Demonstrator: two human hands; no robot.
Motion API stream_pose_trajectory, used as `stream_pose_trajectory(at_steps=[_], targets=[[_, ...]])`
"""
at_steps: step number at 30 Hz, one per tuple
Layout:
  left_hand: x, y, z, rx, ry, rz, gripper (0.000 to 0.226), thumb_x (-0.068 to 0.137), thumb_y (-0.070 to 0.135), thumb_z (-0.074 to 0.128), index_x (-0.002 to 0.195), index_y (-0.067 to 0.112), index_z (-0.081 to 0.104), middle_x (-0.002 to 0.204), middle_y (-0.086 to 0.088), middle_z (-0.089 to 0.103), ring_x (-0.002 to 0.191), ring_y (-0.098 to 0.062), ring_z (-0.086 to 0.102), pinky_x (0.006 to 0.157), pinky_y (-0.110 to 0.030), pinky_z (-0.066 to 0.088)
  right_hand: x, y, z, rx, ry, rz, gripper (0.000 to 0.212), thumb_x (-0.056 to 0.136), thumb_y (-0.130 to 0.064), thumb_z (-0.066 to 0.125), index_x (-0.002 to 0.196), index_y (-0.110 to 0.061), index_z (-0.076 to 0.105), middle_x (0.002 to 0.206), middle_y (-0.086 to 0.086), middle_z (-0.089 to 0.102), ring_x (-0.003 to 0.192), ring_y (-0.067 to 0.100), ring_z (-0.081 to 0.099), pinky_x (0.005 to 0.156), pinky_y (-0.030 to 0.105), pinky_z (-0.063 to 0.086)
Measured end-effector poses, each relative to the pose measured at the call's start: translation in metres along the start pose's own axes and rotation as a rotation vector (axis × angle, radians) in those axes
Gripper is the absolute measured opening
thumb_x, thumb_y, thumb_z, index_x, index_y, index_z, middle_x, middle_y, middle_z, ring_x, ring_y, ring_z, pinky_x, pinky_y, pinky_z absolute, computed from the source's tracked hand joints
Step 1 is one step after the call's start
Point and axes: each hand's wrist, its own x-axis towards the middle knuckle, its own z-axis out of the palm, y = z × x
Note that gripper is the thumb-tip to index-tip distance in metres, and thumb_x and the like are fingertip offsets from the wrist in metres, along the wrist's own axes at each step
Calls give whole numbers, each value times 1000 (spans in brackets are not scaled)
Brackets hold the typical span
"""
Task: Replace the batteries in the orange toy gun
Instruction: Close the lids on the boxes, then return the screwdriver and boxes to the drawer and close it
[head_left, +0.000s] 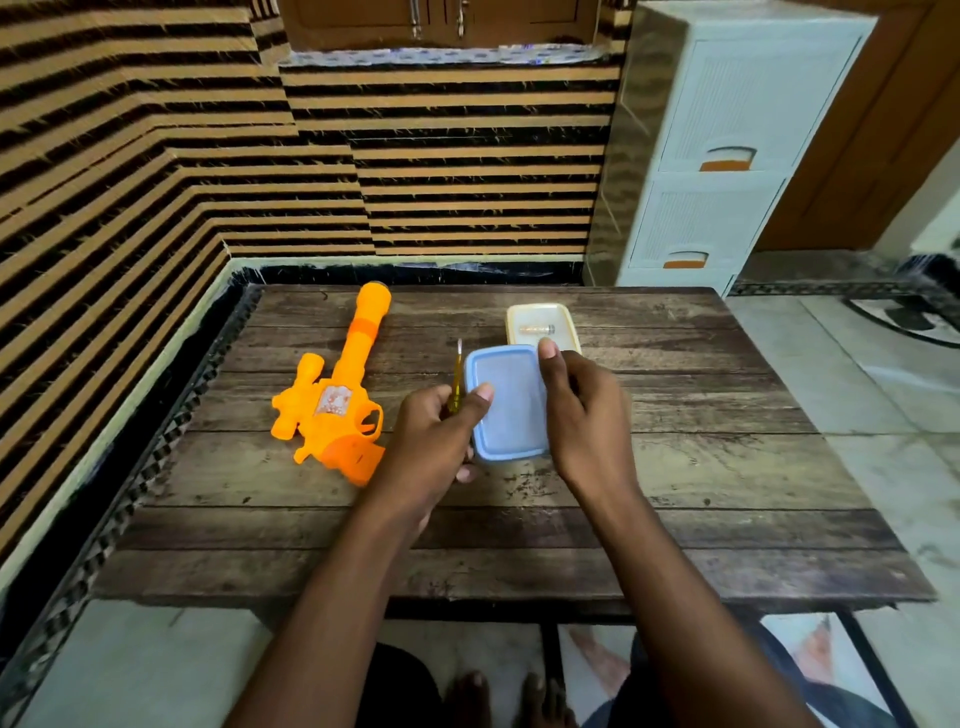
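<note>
Both hands are holding a blue lid (511, 402) above the desk (675, 467): left hand (434, 441) gripping its left edge, right hand (584, 410) its right. Orange toy gun (337, 395) is lying left; yellow screwdriver (457, 382) beside lid; battery (537, 329) is sitting in a cream container (566, 325) behind.

home room | striped wall covering (156, 156) | plastic drawer unit (727, 156) | wooden table (675, 467) | tiled floor (883, 415)
</note>
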Motion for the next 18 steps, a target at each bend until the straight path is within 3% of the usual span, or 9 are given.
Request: stream_pose_trajectory(at_steps=[2, 4, 6, 7, 10, 12, 16, 18], targets=[[14, -1, -4, 11, 35, -9, 26, 101, 33, 62, 98, 8, 66, 64, 2, 50, 56, -10, 44, 42, -22, 33, 17, 14, -6, -59, 30, 11, 49, 110, -44, 48, 76, -11, 60, 69, 5, 64, 63, 21, 59, 54, 34, 39], [30, 0, -9, -8, 54, -22, 23, 101, 32, 62, 95, 10, 65, 64, 1, 49, 54, -10, 44, 40, -21, 31, 44, 35, -9, -166, 93, 68, 31, 104, -42, 56, 93, -15, 67, 88, 5, 70, 87, 23, 67, 70, 34, 53], [57, -3, -10, -33, 57, -40, 22, 102, 30, 62, 91, 11, 66, 70, -5, 52, 51, -10, 44, 39, -21, 29, 80, 61, -4, -285, 110, 175, 35, 98, -45, 63, 112, -14, 67, 109, 11, 71, 109, 31, 66, 89, 39, 55], [64, -1, -12, -50, 61, -47, 22, 101, 29, 63, 88, 13, 66, 72, -7, 53, 50, -10, 44, 39, -21, 28, 92, 68, -3, -330, 91, 224, 41, 96, -48, 64, 115, -13, 67, 113, 13, 70, 113, 33, 64, 91, 39, 53], [97, 1, -12, -98, 67, -80, 22, 101, 28, 63, 86, 12, 67, 76, -10, 54, 51, -11, 43, 39, -20, 25, 124, 94, 11, -380, -31, 330, 47, 91, -56, 66, 98, -10, 69, 103, 16, 71, 106, 37, 65, 85, 40, 50], [117, 1, -10, -108, 68, -121, 21, 100, 28, 63, 93, 10, 69, 79, -11, 56, 52, -12, 44, 38, -20, 25, 134, 100, 17, -409, -120, 379, 42, 94, -48, 69, 86, -7, 67, 93, 18, 71, 98, 38, 66, 80, 40, 52], [135, 9, -5, -76, 82, -186, 25, 99, 29, 65, 97, 4, 70, 82, -15, 57, 55, -14, 44, 39, -20, 26, 136, 86, 11, -360, -168, 480, 37, 100, -36, 67, 84, -3, 67, 87, 17, 72, 90, 35, 67, 78, 41, 53], [135, 23, -6, -56, 95, -239, 32, 98, 29, 67, 101, -2, 68, 85, -16, 55, 55, -15, 42, 40, -20, 26, 137, 73, 6, -288, -162, 554, 40, 100, -35, 68, 79, -1, 64, 81, 20, 70, 84, 38, 69, 77, 49, 57]])
